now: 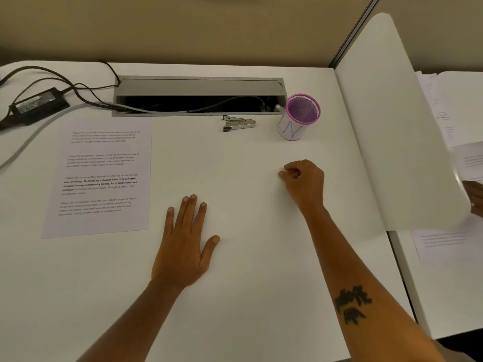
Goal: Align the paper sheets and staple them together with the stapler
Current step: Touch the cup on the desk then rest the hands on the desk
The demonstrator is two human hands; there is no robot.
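Oddly, only one printed white paper sheet [100, 178] shows, at ten o'clock on the white tabletop [248, 296]; its small print is unreadable. Left hand [184, 244] lies spread flat, right hand [303, 182] curled closed, apparently empty. Small silver stapler [238, 123] sits at twelve; open room between.

White desk [235, 296]; white sheet [100, 178], black print, left. Silver-black stapler [238, 123] top centre. Pink mesh pen cup [299, 116], blue lettering. Black power adapter [36, 105], upper left.

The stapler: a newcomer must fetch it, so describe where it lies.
Find the long grey cable tray at the desk's far edge. Just in front, near its right end, lies the stapler, left of a pink-rimmed mesh cup. It is small, metallic, wedge-shaped.
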